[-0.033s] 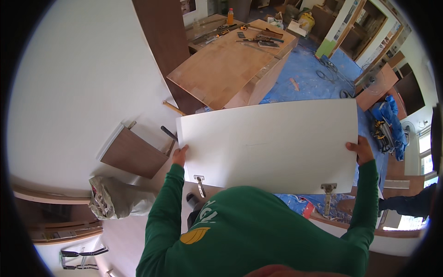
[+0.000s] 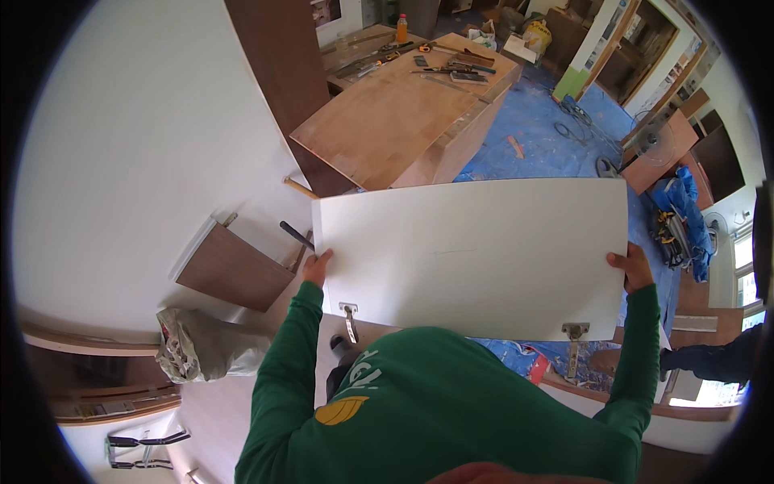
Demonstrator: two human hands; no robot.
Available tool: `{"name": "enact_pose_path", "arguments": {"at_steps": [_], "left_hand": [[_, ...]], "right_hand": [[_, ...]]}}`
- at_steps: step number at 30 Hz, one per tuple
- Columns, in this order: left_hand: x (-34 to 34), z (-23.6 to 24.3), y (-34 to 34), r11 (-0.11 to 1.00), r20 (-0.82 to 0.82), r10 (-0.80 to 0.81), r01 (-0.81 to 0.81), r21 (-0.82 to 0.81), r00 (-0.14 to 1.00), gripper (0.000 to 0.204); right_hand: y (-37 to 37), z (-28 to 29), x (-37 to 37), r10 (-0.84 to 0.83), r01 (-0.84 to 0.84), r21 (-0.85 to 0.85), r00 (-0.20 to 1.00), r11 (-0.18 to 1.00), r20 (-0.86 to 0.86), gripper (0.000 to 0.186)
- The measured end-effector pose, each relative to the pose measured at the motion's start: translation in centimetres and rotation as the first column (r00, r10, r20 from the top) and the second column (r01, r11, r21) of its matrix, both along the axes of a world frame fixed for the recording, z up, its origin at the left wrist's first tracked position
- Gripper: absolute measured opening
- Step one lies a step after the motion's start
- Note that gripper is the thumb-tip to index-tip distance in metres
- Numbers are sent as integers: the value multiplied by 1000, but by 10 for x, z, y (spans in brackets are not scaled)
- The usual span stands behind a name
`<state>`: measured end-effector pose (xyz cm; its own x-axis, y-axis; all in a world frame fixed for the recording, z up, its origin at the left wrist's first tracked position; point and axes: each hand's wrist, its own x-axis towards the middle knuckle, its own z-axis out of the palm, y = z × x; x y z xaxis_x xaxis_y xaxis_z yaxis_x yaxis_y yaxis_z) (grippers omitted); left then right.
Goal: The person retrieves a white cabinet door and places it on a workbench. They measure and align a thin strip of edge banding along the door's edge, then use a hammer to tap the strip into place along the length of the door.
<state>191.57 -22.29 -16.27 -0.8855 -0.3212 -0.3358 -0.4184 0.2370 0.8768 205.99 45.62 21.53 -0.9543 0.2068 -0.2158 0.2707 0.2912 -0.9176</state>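
While fingers [image 2: 617,260] clasp both ends, white panel [image 2: 476,250] between, hinges [image 2: 575,332] below

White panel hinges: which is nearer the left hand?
The left-end hinge, below the left hand; the other hinge is toward the right end of the white panel, nearer the right hand.

I see a white wall [image 2: 145,121] on my left, a tall dark-brown panel [image 2: 278,73] beside it, pale flooring [image 2: 214,427] below, a wooden desk [image 2: 379,121] ahead, blue sheeting [image 2: 592,113] spread to its right, a wood-framed doorway [image 2: 647,52] farther back, and bright windows [image 2: 745,286] on my far right.
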Motion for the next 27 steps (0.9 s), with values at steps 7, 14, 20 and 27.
{"name": "enact_pose_path", "arguments": {"at_steps": [7,14,20,27], "left_hand": [[-126,55,87,837,-108,-380,293,-462,919,25],[-272,117,116,602,-184,-670,381,-702,719,45],[-404,171,160,866,-13,-431,409,-288,902,60],[-582,124,146,820,98,-445,449,-354,890,70]], "right_hand": [[120,-69,18,-212,224,-248,974,942,74,53],[151,-135,2,-255,274,-447,961,852,104,45],[139,-172,-72,-304,359,-510,933,782,192,46],[92,-209,-212,-331,442,-527,896,726,296,51]]}}
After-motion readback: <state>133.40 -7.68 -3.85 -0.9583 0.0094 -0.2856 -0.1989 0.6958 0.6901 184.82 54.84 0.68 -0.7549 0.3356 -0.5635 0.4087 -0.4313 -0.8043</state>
